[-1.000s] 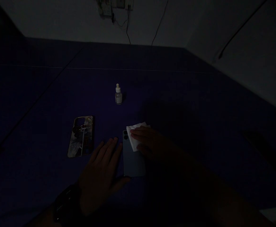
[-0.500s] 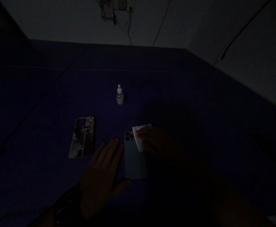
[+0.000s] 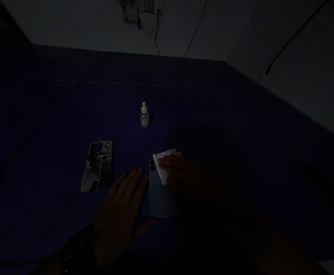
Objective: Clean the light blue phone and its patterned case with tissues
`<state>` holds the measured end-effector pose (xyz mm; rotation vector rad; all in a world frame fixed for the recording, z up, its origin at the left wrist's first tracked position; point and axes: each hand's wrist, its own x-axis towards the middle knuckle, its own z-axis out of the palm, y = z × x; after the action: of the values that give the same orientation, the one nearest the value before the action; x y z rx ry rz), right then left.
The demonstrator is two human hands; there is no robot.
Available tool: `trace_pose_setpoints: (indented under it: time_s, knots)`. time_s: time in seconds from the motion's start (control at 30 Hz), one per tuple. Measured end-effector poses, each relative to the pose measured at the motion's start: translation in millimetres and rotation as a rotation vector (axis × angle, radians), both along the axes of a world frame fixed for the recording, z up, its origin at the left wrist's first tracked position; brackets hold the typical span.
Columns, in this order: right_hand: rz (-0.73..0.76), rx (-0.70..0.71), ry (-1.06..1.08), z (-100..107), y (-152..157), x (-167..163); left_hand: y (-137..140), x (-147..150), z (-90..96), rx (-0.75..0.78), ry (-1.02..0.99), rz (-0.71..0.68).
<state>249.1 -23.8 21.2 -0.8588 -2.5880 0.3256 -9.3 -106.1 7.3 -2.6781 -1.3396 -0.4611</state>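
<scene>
A smartphone lies back side up on the dark blue surface, its camera lenses partly covered. My left hand rests flat at its left side, fingers outstretched, with the index finger and thumb along the phone's left and bottom edges. Over the phone's upper part my right hand presses a folded white tissue with its fingers. Left of my left hand lies a patterned phone case with a camera cutout. Behind the phone stands a small dropper bottle with a white cap.
The room is very dim. At the back, a pale wall carries sockets and a hanging cable. Another cable runs down the right wall. A dark object, hard to make out, lies at the far right.
My right hand has slid the tissue a little to the left across the phone's top, covering more of the camera lenses. My left hand stays beside the phone.
</scene>
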Motion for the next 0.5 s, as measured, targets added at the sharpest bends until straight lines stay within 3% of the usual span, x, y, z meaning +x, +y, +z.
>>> trace_pose_setpoints:
  time_s: [0.2,0.37,0.5]
  knots:
    - [-0.073,0.012,-0.002,3.9,-0.1,2.0,0.3,0.1,-1.2,0.006,0.027,0.009]
    - [0.07,0.024,-0.003,3.8,0.3,3.3,-0.7,0.1,-1.2,0.002,0.024,0.005]
    - [-0.029,0.043,0.009,-1.2,2.8,4.4,-0.8,0.0,0.7,-0.01,0.014,0.004]
